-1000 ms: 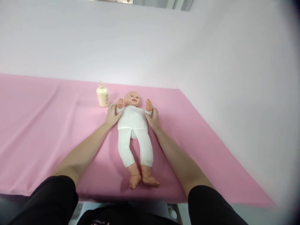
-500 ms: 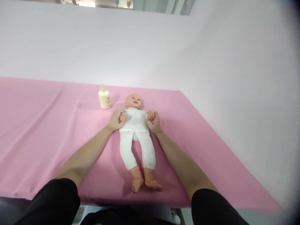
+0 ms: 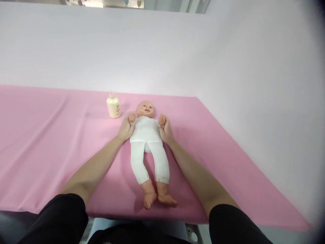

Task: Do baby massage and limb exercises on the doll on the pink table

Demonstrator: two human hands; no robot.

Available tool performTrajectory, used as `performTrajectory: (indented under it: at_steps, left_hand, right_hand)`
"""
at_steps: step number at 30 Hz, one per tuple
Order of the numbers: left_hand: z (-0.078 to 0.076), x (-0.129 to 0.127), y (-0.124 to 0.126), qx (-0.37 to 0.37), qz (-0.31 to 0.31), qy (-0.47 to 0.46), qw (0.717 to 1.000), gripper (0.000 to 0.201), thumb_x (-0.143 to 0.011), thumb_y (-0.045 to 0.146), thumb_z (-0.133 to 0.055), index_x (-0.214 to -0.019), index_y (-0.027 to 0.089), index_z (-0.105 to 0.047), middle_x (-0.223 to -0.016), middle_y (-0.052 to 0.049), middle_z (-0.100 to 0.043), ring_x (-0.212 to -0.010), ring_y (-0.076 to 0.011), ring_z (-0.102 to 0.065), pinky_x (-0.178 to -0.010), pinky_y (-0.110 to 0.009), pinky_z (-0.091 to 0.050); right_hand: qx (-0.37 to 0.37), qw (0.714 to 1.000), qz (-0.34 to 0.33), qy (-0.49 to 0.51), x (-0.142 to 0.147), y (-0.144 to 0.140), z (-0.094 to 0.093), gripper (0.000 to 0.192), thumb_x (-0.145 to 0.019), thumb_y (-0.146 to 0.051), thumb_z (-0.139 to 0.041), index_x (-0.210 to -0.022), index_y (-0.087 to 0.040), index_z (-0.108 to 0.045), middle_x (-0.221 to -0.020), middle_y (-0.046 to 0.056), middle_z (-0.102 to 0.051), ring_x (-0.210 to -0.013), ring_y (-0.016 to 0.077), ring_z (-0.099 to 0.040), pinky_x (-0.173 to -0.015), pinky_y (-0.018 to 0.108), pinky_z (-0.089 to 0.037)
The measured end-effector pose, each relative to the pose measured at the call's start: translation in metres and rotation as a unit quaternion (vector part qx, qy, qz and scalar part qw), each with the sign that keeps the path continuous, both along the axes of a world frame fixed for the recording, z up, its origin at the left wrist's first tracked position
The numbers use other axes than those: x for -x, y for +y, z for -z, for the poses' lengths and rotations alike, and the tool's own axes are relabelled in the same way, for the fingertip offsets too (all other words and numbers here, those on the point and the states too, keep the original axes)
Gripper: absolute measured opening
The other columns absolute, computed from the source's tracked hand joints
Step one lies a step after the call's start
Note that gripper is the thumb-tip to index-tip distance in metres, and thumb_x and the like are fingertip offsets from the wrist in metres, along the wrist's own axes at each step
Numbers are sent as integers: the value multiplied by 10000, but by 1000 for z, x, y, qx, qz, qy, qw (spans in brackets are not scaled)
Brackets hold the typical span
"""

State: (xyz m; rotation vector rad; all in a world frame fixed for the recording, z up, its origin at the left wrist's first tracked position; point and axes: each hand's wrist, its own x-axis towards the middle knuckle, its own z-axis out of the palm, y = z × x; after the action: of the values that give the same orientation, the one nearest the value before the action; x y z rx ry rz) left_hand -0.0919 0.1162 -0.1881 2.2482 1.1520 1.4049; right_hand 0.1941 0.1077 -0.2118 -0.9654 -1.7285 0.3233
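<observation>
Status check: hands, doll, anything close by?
Left hand, right hand gripping doll's arms. Doll face-up on pink sheet. Bottle upright beside its head, apart.

Both bare forearms stretch forward, converging, black sleeves at the upper arms. Left hand (image 3: 126, 128) and right hand (image 3: 166, 131) sit level, palms facing inward, fingers curled shut in a light grip.

A cream lotion bottle (image 3: 113, 107) with a clear cap stands upright on the pink sheet (image 3: 50, 142), toward its far edge and left of centre. The sheet covers the whole table and shows soft creases at left. A plain white wall (image 3: 177, 51) rises behind.
</observation>
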Motion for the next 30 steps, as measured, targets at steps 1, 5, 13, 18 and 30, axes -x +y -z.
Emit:
performTrajectory:
  at_steps: [1, 5, 13, 18, 30]
  left_hand:
    - [2, -1, 3, 12, -9, -14, 1000, 644, -987, 409, -474, -1539, 121, -311, -1564, -240, -440, -1512, -347, -398, -1282, -561, -288]
    - [14, 1, 17, 56, -53, -49, 996, 844, -1020, 545, -435, -1643, 105, -72, -1744, -231, -83, -1646, -339, -42, -1342, -543, -89]
    - [26, 11, 28, 146, -56, -15, 988, 751, -1005, 478, -483, -1633, 116, -285, -1731, -196, -221, -1631, -345, -164, -1345, -534, -112]
    - [22, 12, 28, 161, -87, -4, 983, 636, -954, 372, -565, -1550, 171, -469, -1587, -173, -500, -1484, -382, -464, -1265, -606, -320]
    - [16, 11, 25, 85, -78, -49, 992, 712, -856, 260, -642, -1524, 155, -420, -1431, -201, -589, -1330, -364, -571, -1167, -594, -428]
  right_hand:
    - [7, 1000, 21, -5, 0, 2, 0, 666, -1012, -428, -389, -1614, -217, -198, -1639, 153, -378, -1554, 277, -356, -1306, 544, -294]
    - [35, 995, 93, -24, -8, 13, 3, 744, -1037, -572, -283, -1664, -214, -103, -1702, 151, -284, -1599, 297, -263, -1313, 591, -245]
    - [121, 984, 126, -25, -15, 16, 0, 745, -993, -615, -357, -1558, -138, -450, -1550, 193, -536, -1467, 352, -483, -1270, 591, -340]
    - [184, 975, 122, -4, -11, 9, -10, 665, -986, -501, -408, -1538, -137, -483, -1514, 178, -592, -1413, 350, -564, -1237, 571, -395]
    - [118, 984, 106, 85, -10, 7, -7, 749, -861, -428, -639, -1535, -218, -388, -1566, 168, -512, -1423, 315, -542, -1199, 559, -451]
